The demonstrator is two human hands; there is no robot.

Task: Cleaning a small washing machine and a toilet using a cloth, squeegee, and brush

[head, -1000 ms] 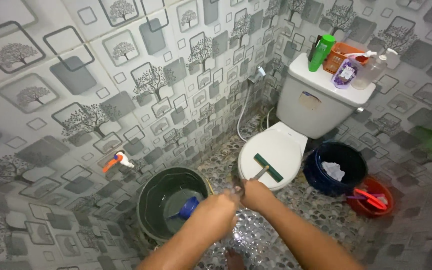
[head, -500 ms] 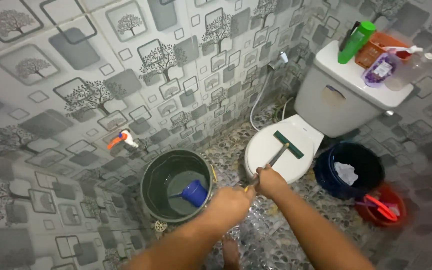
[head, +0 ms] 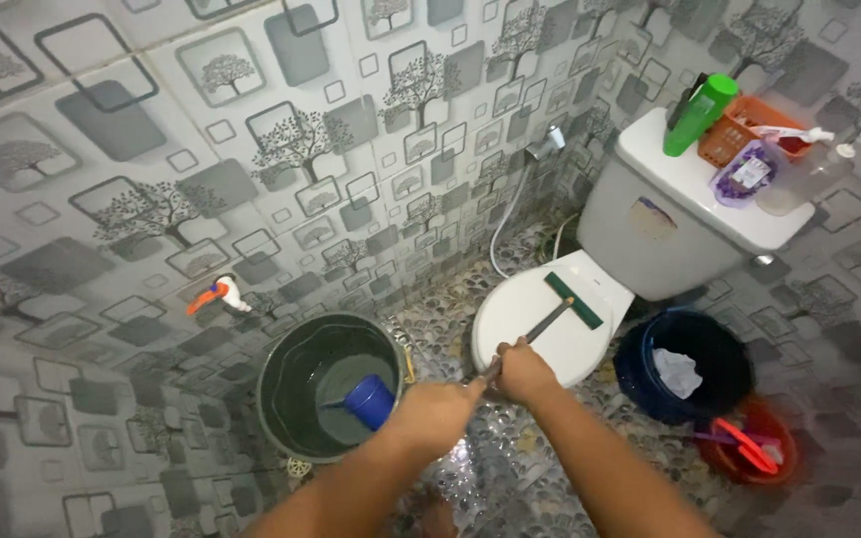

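Observation:
A squeegee with a green blade (head: 573, 300) lies across the closed white toilet lid (head: 515, 324), its thin handle running down toward me. My right hand (head: 522, 373) grips that handle at the lid's front edge. Just left of it my left hand (head: 437, 413) is a closed fist, seemingly on the handle's near end; the contact is partly hidden. Both forearms reach in from the bottom of the view.
A dark bucket (head: 276, 374) with water and a blue dipper (head: 369, 401) stands at the left under an orange wall tap (head: 213, 295). Right of the toilet are a dark blue bin (head: 640, 349) and a red tub (head: 779, 468). Bottles and an orange basket (head: 744, 125) sit on the tank (head: 640, 234).
The hands, pressed together one second ago, have drawn slightly apart. The squeegee's handle now shows longer across the lid. The camera has shifted, so the toilet appears further right.

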